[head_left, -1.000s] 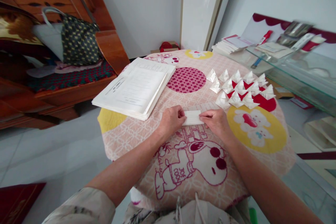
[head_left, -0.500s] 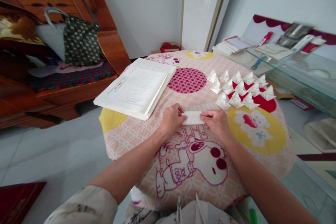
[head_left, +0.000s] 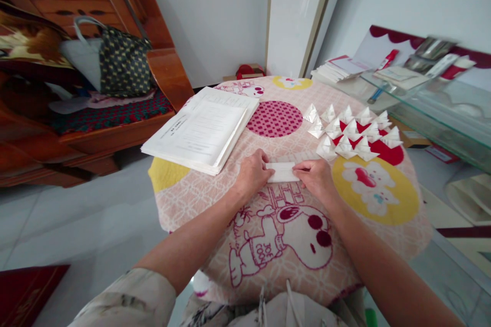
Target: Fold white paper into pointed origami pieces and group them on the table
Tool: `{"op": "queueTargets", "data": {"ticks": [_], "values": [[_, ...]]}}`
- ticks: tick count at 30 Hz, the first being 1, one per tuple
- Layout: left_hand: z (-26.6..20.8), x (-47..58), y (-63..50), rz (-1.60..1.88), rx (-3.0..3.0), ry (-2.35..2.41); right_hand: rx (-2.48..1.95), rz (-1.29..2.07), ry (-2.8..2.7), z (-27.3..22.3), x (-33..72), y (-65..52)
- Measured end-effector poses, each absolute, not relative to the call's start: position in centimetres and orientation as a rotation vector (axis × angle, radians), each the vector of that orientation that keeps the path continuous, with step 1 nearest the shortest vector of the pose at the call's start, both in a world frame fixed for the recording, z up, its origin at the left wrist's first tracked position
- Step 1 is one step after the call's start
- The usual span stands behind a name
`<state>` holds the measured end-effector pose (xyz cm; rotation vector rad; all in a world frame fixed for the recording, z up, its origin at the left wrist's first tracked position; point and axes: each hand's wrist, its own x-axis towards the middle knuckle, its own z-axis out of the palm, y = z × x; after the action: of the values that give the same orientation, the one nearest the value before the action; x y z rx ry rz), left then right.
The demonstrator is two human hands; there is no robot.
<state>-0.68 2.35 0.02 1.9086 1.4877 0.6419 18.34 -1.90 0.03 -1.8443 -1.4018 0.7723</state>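
Between my hands, close above or on the table, is a small folded strip of white paper (head_left: pixel 283 172). My left hand (head_left: pixel 253 172) pinches its left end, thumb on top. At the right end my right hand (head_left: pixel 315 176) grips it between thumb and fingers. Several folded white paper pieces with pointed tips (head_left: pixel 349 130) stand in rows beyond my right hand. A stack of printed paper sheets (head_left: pixel 199 127) lies to the left, past my left hand.
A pink patterned cloth (head_left: pixel 215 204) covers the round table. Right of it, a glass shelf (head_left: pixel 441 112) holds a metal bowl (head_left: pixel 435 47) and a red marker (head_left: pixel 388 59). A wooden bench (head_left: pixel 115 125) with a dotted bag (head_left: pixel 125 61) stands at left.
My head view has shifted slightly, so the bench and paper stack sit a little further right in the picture. Both hands keep their hold on the folded paper, with almost no movement.
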Motion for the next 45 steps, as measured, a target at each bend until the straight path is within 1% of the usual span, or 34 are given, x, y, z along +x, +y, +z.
{"op": "queueTargets", "data": {"ticks": [4,8,10,12,14,16,20,26,29,33,35,40,42,45], "values": [[0.1,-0.7,2.2,0.634,1.971,1.485,-1.881,0.766,-1.405,0.3,18.2,-1.8],[-0.4,-0.7,2.1,0.729,2.233,1.388,-1.902,0.755,-1.418,0.6,18.1,-1.8],[-0.8,-0.6,2.3,0.823,2.395,1.224,-1.902,0.761,-1.419,0.7,18.0,-1.8],[-1.4,-0.6,2.7,0.843,2.457,1.005,-1.905,0.766,-1.419,0.8,17.9,-1.8],[-1.8,-0.7,3.1,0.737,2.492,0.735,-1.916,0.756,-1.435,0.9,17.9,-1.7],[-2.1,-0.9,3.4,0.669,2.542,0.636,-1.923,0.744,-1.456,0.9,17.9,-1.5],[-2.1,-1.6,3.7,0.586,2.622,0.631,-1.932,0.719,-1.475,0.6,18.1,-1.2],[-1.6,-2.2,4.1,0.534,2.606,0.554,-1.875,0.592,-1.552,-0.1,18.5,-0.8],[-1.4,-2.2,4.1,0.496,2.650,0.532,-1.889,0.586,-1.513,0.3,18.4,-0.8],[-1.4,-2.0,4.0,0.498,2.673,0.548,-1.815,0.483,-1.480,1.3,17.8,-1.1],[-1.5,-2.0,4.0,0.518,2.651,0.544,-1.759,0.531,-1.519,1.6,17.3,-1.4],[-1.4,-2.0,4.3,0.543,2.576,0.506,-1.832,0.847,-1.569,1.4,16.6,-1.9],[-1.3,-2.0,4.4,0.556,2.559,0.505,-1.867,0.844,-1.599,1.4,16.5,-1.9],[-1.3,-2.0,4.4,0.563,2.546,0.499,-1.904,0.712,-1.741,1.5,16.1,-1.6]]}}
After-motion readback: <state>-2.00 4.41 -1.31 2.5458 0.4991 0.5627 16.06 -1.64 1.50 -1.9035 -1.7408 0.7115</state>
